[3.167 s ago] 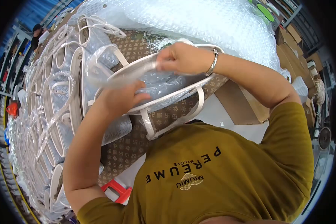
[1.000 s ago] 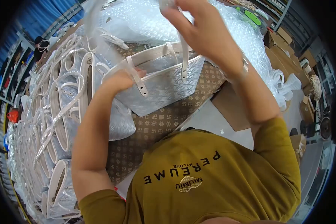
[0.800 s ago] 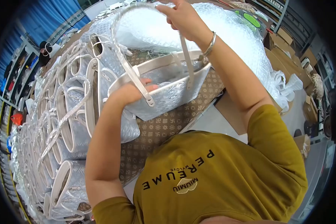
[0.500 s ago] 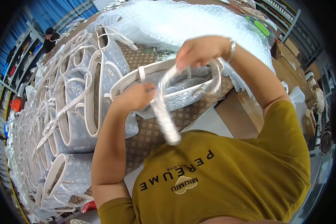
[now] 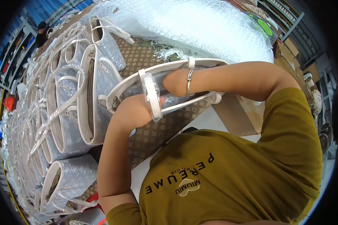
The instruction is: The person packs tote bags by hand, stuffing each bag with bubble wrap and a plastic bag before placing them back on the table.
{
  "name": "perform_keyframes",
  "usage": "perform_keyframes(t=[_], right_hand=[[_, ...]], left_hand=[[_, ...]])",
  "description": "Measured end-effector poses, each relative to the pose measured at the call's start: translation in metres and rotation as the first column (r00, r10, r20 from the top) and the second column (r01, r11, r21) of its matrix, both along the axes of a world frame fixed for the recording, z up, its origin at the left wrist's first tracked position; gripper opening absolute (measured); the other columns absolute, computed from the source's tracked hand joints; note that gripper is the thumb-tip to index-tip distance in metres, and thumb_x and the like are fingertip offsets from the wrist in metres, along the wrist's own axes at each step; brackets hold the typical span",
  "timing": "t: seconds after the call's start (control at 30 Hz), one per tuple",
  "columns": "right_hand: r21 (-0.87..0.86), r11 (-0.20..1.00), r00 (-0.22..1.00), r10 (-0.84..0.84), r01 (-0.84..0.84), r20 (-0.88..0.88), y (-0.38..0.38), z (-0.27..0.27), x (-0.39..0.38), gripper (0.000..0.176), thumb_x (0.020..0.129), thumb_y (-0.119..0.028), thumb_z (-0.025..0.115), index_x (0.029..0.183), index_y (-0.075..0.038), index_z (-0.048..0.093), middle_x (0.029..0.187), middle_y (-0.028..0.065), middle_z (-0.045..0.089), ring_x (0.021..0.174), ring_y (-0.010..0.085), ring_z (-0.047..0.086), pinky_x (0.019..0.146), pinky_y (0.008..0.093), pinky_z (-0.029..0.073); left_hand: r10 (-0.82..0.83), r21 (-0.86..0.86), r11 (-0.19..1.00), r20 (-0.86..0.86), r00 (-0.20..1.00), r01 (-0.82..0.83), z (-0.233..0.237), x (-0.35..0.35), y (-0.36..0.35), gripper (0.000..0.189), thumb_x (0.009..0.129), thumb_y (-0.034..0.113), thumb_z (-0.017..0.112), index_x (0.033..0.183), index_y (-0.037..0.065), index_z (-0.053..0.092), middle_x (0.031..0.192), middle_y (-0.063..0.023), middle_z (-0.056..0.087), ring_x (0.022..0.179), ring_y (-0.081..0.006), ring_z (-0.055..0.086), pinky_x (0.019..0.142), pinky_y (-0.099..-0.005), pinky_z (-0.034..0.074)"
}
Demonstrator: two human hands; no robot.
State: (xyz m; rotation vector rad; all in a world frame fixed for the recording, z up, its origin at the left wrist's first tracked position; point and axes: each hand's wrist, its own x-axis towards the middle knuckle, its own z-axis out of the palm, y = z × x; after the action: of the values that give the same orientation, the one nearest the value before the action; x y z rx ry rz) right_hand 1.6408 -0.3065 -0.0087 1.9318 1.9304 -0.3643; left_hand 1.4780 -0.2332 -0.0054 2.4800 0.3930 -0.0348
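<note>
A handbag point(image 5: 165, 67) with pale woven-pattern sides and white trim lies open at the middle of the table, its mouth facing up. My left hand point(image 5: 133, 111) is closed on the near rim at its left end, beside a plastic-wrapped handle point(image 5: 151, 93) that crosses the opening. Some of the left fingers are hidden behind that strap. Inside the bag's mouth is my right hand point(image 5: 176, 82), with a bracelet point(image 5: 189, 81) on the wrist; its fingers are hidden in the bag. Clear plastic shows within the opening.
Several similar handbags point(image 5: 69, 108) with wrapped straps stand packed together on the left. Bubble wrap point(image 5: 199, 26) covers the far side of the patterned table point(image 5: 139, 56). A cardboard box point(image 5: 238, 116) is at the right. A person point(image 5: 42, 33) is in the far left background.
My right hand has moved down and left from above the bag into its mouth, letting go of the wrapped handle. That handle now rests across the opening by my left hand.
</note>
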Motion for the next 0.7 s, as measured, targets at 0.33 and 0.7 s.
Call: perform_keyframes(t=[0.33,0.7], right_hand=[[-0.235,0.968,0.89,-0.179,0.084,-0.42,0.021,-0.034,0.003,0.035,0.083,-0.025,0.047,0.104,0.001,0.058,0.106,0.0205,0.057,0.098,0.0332,0.054,0.085,0.0395,0.041],[-0.427,0.902,0.919,-0.116,-0.061,-0.376,0.033,-0.078,0.044,0.041,0.088,-0.031,0.04,0.113,-0.002,0.053,0.108,0.0162,0.057,0.099,0.0271,0.054,0.084,0.0358,0.041]], left_hand=[[-0.049,0.094,0.994,-0.103,0.993,0.059,-0.003,-0.003,-0.003,0.022,0.077,0.017,0.047,0.082,0.001,0.062,0.076,-0.0211,0.06,0.079,-0.0375,0.057,0.072,-0.0428,0.045],[0.053,0.06,0.995,0.337,0.94,-0.078,0.002,-0.011,0.002,0.022,0.08,0.016,0.046,0.091,0.007,0.062,0.104,-0.0111,0.055,0.086,-0.0341,0.055,0.074,-0.0435,0.045]])
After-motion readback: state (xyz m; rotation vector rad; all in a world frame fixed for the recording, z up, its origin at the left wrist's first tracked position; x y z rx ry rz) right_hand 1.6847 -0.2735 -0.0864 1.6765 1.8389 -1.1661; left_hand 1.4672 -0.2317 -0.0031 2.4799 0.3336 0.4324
